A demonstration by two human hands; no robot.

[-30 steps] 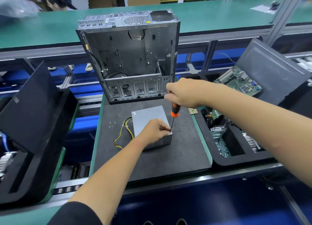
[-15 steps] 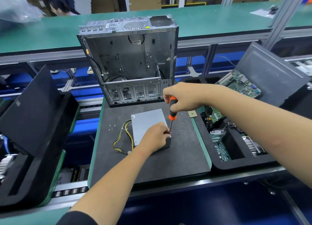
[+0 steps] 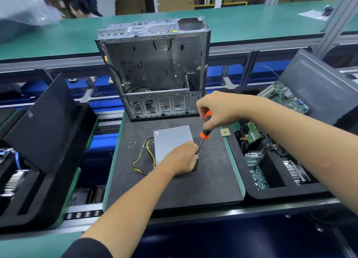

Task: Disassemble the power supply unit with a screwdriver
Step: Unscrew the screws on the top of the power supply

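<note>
grey metal, the power supply unit [image 3: 172, 141] lies flat on the black bench mat [image 3: 174, 190]. the left hand [image 3: 182, 157] curls over its near corner to steady it, while the right hand [image 3: 217, 110] grips the screwdriver [image 3: 204, 133], tip apparently on a corner screw.

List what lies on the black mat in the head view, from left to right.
Loose screws → yellow-black cables → power supply → left hand → screwdriver → small chip.
</note>
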